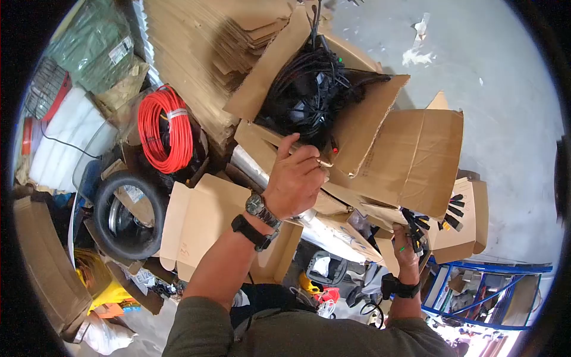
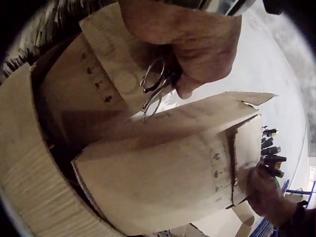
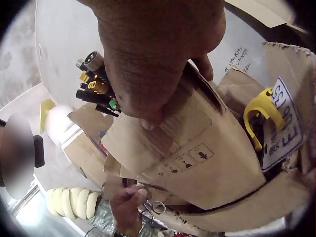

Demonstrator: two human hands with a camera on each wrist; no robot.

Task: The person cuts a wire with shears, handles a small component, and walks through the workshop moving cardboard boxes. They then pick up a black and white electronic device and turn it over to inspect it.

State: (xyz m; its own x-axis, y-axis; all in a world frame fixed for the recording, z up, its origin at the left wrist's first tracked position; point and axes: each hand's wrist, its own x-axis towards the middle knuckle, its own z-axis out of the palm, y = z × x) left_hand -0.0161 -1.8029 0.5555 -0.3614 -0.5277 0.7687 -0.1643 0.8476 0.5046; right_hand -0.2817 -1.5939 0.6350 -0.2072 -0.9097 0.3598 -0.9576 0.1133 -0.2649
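My left hand (image 1: 297,178) grips a pair of metal scissors (image 2: 152,91), their finger loops sticking out of the fist. It is close to the near side of an open carton (image 1: 372,134) with tangled black cables (image 1: 309,95) inside. My right hand (image 1: 405,247) holds a bunch of cables with black and yellow connectors (image 3: 96,81), a small green piece among them. Its thumb lies against a cardboard flap (image 3: 148,143) of the carton, and a fingertip shows past the flap's edge. The cable lengths beyond the right hand are hidden.
More connectors (image 1: 455,211) stick out by a smaller box (image 1: 479,214) at the right. A red cable coil (image 1: 165,128), a black tyre (image 1: 104,223) and an open box (image 1: 205,217) are at the left. Flat cardboard (image 1: 190,47) is stacked behind; a blue rack (image 1: 488,268) stands right.
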